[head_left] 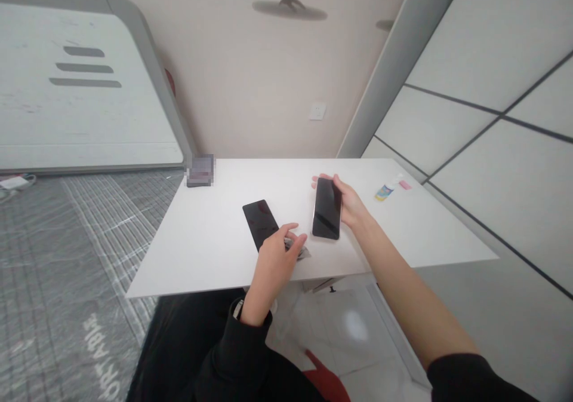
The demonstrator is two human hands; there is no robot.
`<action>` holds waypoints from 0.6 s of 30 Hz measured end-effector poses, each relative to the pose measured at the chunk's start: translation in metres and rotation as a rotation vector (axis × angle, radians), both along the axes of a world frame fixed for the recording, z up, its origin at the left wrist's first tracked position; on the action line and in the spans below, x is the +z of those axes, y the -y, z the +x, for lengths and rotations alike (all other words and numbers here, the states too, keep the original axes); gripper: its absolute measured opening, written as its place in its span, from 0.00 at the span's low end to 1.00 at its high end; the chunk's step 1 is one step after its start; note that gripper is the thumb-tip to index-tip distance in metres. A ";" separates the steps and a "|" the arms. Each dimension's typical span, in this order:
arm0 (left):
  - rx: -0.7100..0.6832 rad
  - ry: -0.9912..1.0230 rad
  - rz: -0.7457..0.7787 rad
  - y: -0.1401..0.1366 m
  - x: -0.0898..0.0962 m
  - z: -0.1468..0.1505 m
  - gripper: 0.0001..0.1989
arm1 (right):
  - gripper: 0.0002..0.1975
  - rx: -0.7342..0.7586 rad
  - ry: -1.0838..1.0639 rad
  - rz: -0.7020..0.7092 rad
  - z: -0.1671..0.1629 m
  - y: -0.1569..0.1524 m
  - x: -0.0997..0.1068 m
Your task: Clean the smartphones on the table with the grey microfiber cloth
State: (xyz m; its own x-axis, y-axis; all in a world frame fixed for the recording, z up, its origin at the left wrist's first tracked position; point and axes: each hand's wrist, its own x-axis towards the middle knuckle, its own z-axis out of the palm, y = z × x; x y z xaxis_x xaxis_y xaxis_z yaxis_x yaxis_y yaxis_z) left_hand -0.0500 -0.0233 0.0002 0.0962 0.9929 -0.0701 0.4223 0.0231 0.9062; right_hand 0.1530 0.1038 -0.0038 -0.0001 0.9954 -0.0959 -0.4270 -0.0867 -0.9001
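My right hand (pixel 351 203) holds a black smartphone (pixel 327 209) by its right side and top, screen up, over the table. Its fingertips show past the phone's top left corner. My left hand (pixel 276 254) is curled around a small crumpled greyish film (pixel 303 252), with the thumb over it and the index finger stretched out. Some of the film is hidden by the fingers. Just behind that hand a second flat black phone-like slab (pixel 260 221) lies tilted on the white table (pixel 215 235); its lower end is covered by the hand.
A small colourful packet (pixel 384 192) and a pink tab (pixel 404 184) lie at the right. At the far left corner stands a dark, pixelated item (pixel 200 171). A wall socket (pixel 317 111) is behind the table, white panels (pixel 483 169) on the right.
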 end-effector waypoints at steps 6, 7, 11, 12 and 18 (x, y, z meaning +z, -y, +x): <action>-0.121 0.011 -0.035 -0.006 -0.001 0.000 0.20 | 0.19 0.075 -0.008 0.100 -0.035 0.015 -0.004; -0.093 0.005 -0.026 -0.007 -0.001 -0.002 0.21 | 0.20 0.083 -0.017 0.120 -0.038 0.016 -0.003; -0.084 0.006 -0.024 -0.009 0.001 -0.010 0.21 | 0.25 0.126 -0.017 0.209 -0.040 0.022 0.005; -0.102 0.010 -0.034 -0.009 0.001 -0.011 0.21 | 0.24 0.108 0.005 0.243 -0.040 0.023 0.006; -0.152 0.047 -0.076 -0.001 0.010 -0.018 0.17 | 0.25 0.005 0.264 0.279 -0.037 0.013 -0.010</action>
